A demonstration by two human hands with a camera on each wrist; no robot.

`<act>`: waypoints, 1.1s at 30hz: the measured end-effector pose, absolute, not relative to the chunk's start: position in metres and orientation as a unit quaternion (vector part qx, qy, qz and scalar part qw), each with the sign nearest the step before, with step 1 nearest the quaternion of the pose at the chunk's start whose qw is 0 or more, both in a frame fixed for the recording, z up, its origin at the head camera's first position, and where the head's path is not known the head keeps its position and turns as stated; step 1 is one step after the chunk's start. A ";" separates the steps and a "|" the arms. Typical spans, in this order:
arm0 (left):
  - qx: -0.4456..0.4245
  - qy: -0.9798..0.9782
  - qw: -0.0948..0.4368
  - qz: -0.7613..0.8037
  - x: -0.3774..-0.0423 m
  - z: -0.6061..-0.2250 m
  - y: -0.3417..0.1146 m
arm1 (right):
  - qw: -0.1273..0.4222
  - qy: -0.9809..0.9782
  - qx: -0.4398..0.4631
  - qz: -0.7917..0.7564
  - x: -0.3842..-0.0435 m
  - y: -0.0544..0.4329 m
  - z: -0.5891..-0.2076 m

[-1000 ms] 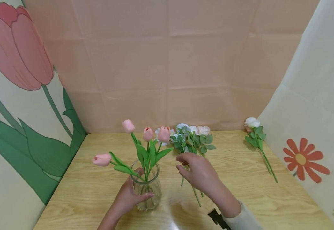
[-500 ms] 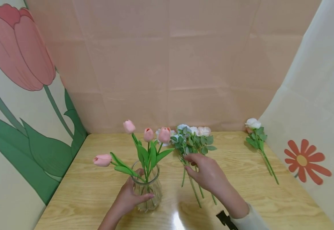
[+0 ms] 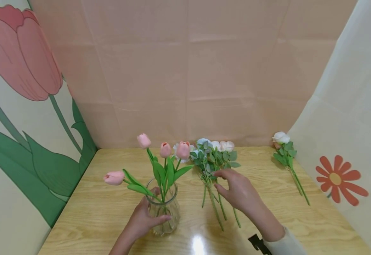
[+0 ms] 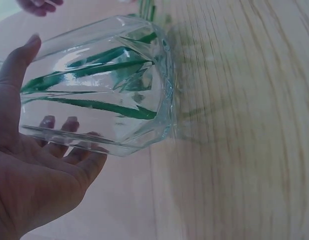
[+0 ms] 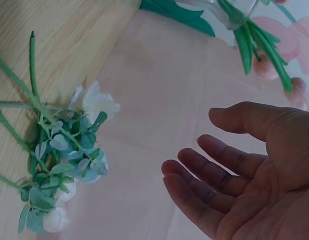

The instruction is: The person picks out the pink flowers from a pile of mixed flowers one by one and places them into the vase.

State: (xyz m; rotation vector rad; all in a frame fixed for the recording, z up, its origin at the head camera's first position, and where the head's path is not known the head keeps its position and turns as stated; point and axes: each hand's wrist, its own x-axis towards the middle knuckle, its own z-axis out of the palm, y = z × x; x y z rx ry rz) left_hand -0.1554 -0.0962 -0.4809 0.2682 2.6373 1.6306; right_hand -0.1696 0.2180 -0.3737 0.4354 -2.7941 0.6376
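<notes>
In the head view my left hand (image 3: 142, 220) grips a clear glass vase (image 3: 172, 211) around its side, thumb across the front. Pink tulips (image 3: 165, 150) stand in the vase, one leaning far out to the left. The left wrist view shows green stems (image 4: 102, 106) through the ribbed glass, close to its base. My right hand (image 3: 243, 193) hovers over a bunch of pale roses (image 3: 226, 146) lying on the table, near their stems (image 3: 215, 209). In the right wrist view that hand (image 5: 264, 195) has its fingers loosely bent and holds nothing.
A separate white rose (image 3: 281, 137) with green stems lies at the table's right side. The wood-grain table (image 3: 99, 212) meets a pinkish backdrop (image 3: 185, 88) at its far edge. Printed flower sheets hang at left and right.
My right hand has moved a little to the right over the rose stems, uncovering more of them. The left hand and the vase have stayed in place.
</notes>
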 end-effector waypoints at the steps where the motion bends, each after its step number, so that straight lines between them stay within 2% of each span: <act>1: 0.086 0.848 0.015 0.523 -0.155 -0.481 -0.096 | 0.118 -0.958 0.146 0.217 -0.170 0.220 -0.374; 33: 0.085 0.849 0.011 0.522 -0.156 -0.484 -0.096 | 0.097 -0.969 0.094 0.207 -0.192 0.273 -0.399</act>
